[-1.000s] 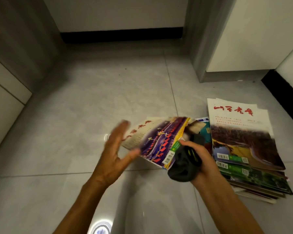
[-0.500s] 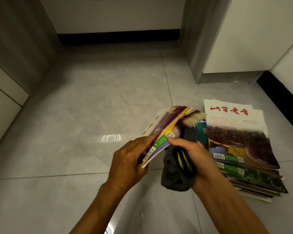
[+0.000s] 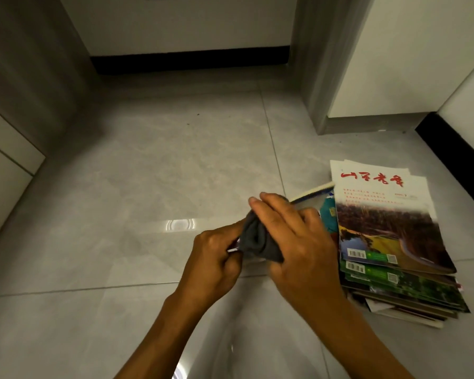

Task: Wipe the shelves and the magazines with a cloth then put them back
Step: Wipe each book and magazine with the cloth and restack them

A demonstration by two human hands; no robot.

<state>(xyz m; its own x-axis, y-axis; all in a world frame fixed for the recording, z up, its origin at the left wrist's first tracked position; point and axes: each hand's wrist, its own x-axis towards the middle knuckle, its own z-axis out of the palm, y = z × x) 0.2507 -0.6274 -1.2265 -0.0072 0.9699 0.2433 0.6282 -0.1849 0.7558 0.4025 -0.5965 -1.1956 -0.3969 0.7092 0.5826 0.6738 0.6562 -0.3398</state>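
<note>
The left hand (image 3: 212,258) pinches the near corner of a thin glossy magazine (image 3: 311,199), held above the pale tiled floor (image 3: 153,165), left of the stack of colourful magazines (image 3: 389,242); the right hand (image 3: 293,236) lies flat over a soft dark grey cloth (image 3: 257,242), pressing it on the cover. Judged: the magazine is light, floppy and slick, best held at a corner or spine with support beneath; the cloth is limp and bunches readily. Compared with half a second ago, the magazine has dropped from tilted to near level; the right hand has gone from clutching the hanging cloth to pressing it down; the stack is unmoved.
</note>
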